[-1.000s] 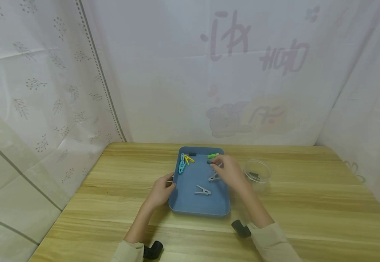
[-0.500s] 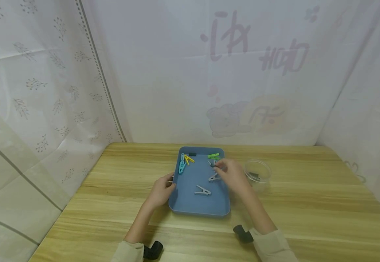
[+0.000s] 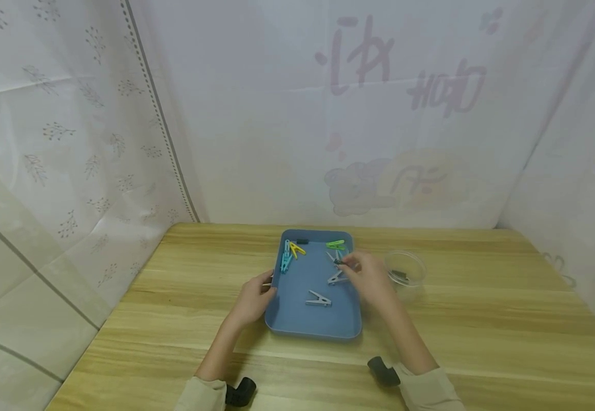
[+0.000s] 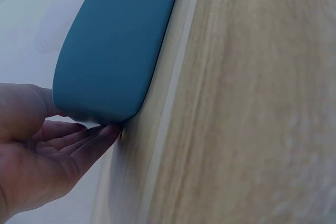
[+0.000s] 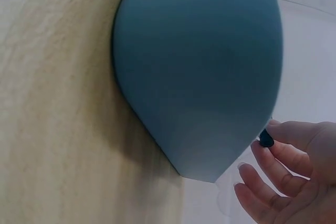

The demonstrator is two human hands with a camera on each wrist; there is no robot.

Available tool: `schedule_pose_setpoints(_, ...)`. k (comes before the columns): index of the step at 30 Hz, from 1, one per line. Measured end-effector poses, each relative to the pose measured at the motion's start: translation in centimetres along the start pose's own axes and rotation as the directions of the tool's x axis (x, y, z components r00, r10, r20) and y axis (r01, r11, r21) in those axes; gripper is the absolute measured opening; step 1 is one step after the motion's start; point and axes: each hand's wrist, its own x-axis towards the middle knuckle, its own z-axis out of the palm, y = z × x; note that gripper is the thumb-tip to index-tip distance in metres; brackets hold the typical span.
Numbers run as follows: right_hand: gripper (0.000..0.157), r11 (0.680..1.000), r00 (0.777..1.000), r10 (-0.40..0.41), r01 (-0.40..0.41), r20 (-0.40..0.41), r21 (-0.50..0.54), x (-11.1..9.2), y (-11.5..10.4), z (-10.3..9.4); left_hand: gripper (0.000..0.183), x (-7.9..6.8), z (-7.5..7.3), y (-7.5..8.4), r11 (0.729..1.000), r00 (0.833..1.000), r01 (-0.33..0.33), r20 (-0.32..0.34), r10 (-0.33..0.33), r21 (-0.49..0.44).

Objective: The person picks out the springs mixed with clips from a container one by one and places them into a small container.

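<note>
A blue tray (image 3: 312,328) holds several clothespins. My left hand (image 3: 251,298) is at its left side, thumb at the rim and fingers against the outer wall; the left wrist view shows the fingertips low on that wall. Over the tray's right part, my right hand (image 3: 371,277) pinches a small dark piece (image 5: 266,139) between thumb and index finger, its kind unclear. Grey clothespins lie near that hand, one (image 3: 335,278) partly covered and another (image 3: 319,298) lower. A green clothespin (image 3: 335,245) is at the far right, a yellow one (image 3: 296,249) and teal ones (image 3: 286,260) far left.
A round clear container (image 3: 405,268) with dark pieces inside stands on the wooden table (image 3: 482,325), right of the tray. Another small black piece (image 3: 302,241) lies by the tray's far wall. Behind the table hangs a pale printed curtain (image 3: 256,142).
My right hand has shifted slightly right and toward me with the dark piece, uncovering the green clothespin. The left hand and tray keep their places.
</note>
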Motion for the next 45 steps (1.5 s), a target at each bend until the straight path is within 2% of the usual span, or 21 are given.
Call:
schedule_pose_setpoints(8,0.022,1.0,1.0,0.003,-0.003,0.002,-0.002,-0.1,-0.1,-0.4,0.048,0.1,-0.1,0.2,1.0,1.0,-0.016,-0.007,0.016,0.006)
schedule_pose_setpoints(39,0.023,1.0,1.0,0.02,-0.02,0.005,-0.001,-0.7,-0.2,-1.5,0.049,0.1,0.0,0.1,1.0,1.0,0.009,0.01,-0.009,-0.012)
schedule_pose_setpoints(45,0.022,1.0,1.0,0.003,-0.003,0.0,-0.005,-0.8,-0.2,-1.9,0.049,0.0,0.0,0.1,1.0,1.0,0.004,0.008,-0.004,-0.011)
